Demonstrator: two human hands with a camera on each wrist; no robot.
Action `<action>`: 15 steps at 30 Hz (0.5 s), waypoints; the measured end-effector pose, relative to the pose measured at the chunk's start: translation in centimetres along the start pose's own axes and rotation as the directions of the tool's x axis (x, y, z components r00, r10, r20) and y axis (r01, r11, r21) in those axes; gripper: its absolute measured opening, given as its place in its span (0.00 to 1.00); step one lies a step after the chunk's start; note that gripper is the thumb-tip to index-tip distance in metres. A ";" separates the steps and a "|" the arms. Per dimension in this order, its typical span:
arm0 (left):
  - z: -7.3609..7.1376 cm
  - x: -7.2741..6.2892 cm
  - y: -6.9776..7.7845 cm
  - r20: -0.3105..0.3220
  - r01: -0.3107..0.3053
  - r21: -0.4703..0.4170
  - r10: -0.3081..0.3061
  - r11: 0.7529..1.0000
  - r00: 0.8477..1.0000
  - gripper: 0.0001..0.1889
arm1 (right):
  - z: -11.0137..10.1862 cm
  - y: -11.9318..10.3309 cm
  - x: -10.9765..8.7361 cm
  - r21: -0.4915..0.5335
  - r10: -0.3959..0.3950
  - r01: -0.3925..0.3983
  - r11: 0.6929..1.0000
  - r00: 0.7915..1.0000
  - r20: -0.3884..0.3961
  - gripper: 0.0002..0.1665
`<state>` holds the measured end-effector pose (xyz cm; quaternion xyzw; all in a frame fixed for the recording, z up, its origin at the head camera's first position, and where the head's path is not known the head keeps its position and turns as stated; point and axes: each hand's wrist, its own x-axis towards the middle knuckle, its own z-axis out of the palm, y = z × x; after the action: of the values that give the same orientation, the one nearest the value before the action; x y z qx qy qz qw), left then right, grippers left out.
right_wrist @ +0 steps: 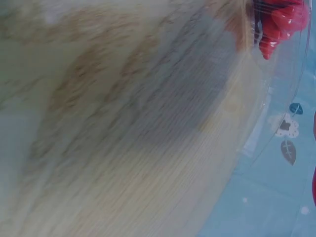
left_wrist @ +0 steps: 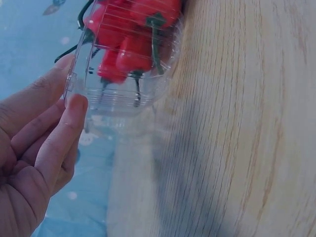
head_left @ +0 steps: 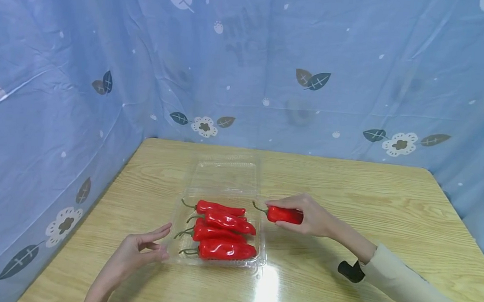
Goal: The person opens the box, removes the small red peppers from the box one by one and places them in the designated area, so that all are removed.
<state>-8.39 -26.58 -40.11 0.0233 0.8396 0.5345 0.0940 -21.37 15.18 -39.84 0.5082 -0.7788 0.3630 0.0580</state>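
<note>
A clear plastic clamshell box point(head_left: 265, 247) lies with its lid point(head_left: 225, 173) folded back. Several red peppers point(head_left: 227, 251) with green stems are stacked in it, stems toward the left. My left hand point(head_left: 131, 256) is at the box's left side; in the left wrist view its fingertips point(left_wrist: 76, 102) pinch the rim. Over the table just right of the box, my right hand point(head_left: 305, 215) grips another red pepper point(head_left: 279, 214) between thumb and fingers, stem pointing left. In the right wrist view that hand is out of frame, with only a red sliver at the right edge.
The box and hands are over a light wood-grain table point(head_left: 350, 188). A blue patterned cloth point(head_left: 248, 75) hangs behind the table and along its left side. A small black device point(head_left: 351, 271) sits at the right sleeve's cuff point(head_left: 376, 261).
</note>
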 end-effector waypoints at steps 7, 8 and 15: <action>0.0 -0.1 0.0 -0.003 0.005 0.005 -0.005 1.000 1.000 0.30 | -0.5 0.4 -1.2 0.000 0.061 -0.061 0.998 0.997 -0.039 0.32; 0.0 -0.1 0.1 -0.004 0.006 0.003 -0.006 1.000 1.000 0.30 | -0.5 0.4 -1.4 -0.004 0.070 -0.070 0.998 0.996 -0.048 0.32; 0.0 -0.2 0.1 0.010 0.001 -0.010 -0.001 1.000 1.000 0.30 | -0.7 0.9 -1.8 -0.024 0.096 -0.099 0.995 0.990 -0.104 0.31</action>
<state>-8.24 -26.57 -40.00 0.0251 0.8364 0.5385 0.0986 -21.44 17.18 -40.65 0.4492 -0.8039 0.3798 0.0877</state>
